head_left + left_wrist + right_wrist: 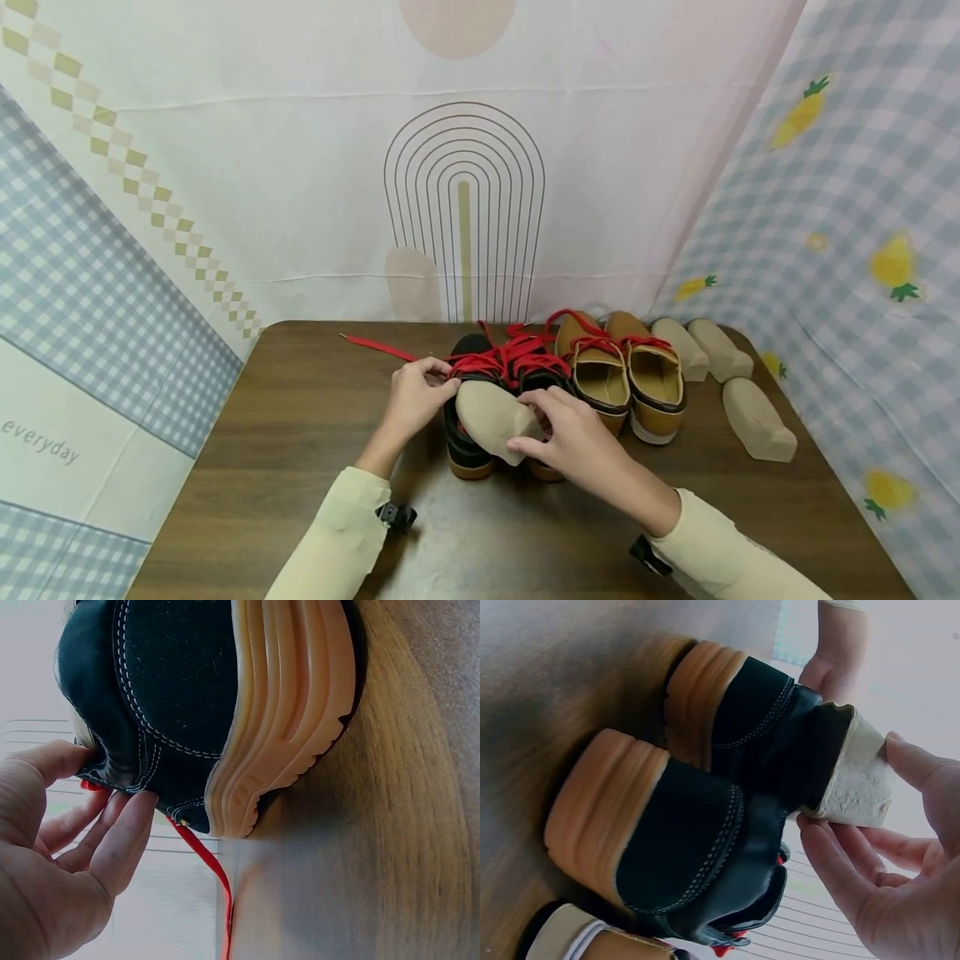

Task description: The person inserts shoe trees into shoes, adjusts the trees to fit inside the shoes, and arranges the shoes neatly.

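Now the right grip (577,433) holds the beige shoe form (487,414) by its near end, at the opening of the left black shoe (180,682) on the counter (300,442), while the left grip (420,393) pinches this shoe's upper edge.

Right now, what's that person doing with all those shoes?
The person's right hand holds a beige insert at the opening of the left black shoe, while the left hand pinches that shoe's edge. The other black shoe stands beside it. Two tan shoes come next, and three more inserts lie farther right on the table.
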Available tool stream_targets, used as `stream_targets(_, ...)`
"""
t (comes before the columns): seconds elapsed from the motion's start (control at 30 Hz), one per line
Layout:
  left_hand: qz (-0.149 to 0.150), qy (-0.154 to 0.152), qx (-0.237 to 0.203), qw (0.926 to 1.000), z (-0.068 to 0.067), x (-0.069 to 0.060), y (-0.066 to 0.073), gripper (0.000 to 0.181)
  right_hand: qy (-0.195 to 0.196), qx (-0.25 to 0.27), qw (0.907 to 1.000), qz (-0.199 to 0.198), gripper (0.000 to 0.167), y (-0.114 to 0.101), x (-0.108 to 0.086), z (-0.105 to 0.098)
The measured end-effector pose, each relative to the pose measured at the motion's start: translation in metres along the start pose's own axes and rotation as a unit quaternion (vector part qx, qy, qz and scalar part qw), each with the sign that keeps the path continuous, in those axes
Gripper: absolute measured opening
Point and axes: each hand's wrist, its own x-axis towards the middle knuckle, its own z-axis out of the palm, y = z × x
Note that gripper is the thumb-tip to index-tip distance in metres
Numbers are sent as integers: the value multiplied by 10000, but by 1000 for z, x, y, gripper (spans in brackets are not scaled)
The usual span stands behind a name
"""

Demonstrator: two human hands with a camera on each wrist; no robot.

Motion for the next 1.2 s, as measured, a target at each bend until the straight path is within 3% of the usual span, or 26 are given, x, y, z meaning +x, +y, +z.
stream_targets(0.43, 87, 77, -13, 9999, 1, 0, -1, 14, -202, -521, 9984, 20, 55, -11, 18, 1)
stream_targets(0.67, 114, 81, -17, 9999, 1, 0, -1, 14, -424, -577, 9973, 179, 53, -16, 27, 0)
stream_targets(1.2, 124, 113, 17, 9999, 3, 1, -3, 13, -457, -522, 9973, 254, 51, -18, 36, 5)
